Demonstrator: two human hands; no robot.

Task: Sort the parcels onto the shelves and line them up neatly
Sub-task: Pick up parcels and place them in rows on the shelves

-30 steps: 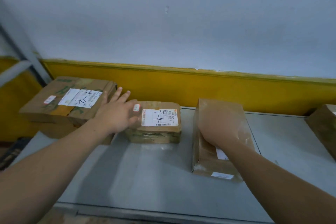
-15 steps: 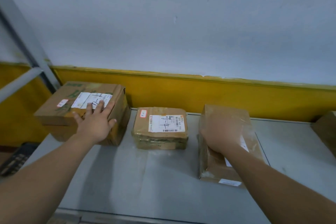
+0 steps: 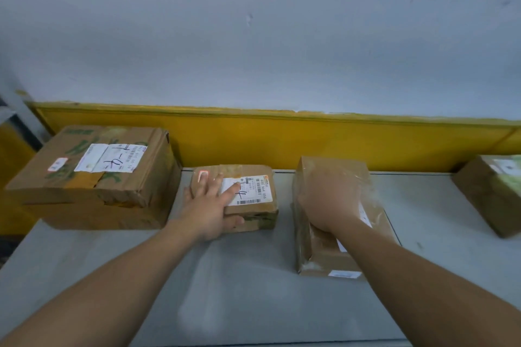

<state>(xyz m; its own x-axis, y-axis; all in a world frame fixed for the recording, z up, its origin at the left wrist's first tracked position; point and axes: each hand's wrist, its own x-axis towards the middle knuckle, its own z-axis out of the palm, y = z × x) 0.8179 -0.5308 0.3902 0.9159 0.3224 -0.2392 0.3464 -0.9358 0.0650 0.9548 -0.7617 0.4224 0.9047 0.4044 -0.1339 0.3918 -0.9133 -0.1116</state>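
Brown cardboard is showing four times along the grey shelf (image 3: 253, 290). The small parcel (image 3: 253, 177) is sitting mid-row. The left hand (image 3: 210, 205) is lying flat on its top, fingers straight and spread over the white label, thumb along the front face, so that grip is wide. Just left of the small parcel, the large parcel (image 3: 95, 175) is standing taller. Right of the small parcel, across a gap, the taped parcel (image 3: 317, 251) is lying lengthwise under the right hand (image 3: 324, 200). That hand is blurring into the glossy tape, so I cannot tell how its grip is set. Farther right, a fourth parcel (image 3: 490, 194) is being cut off by the frame edge.
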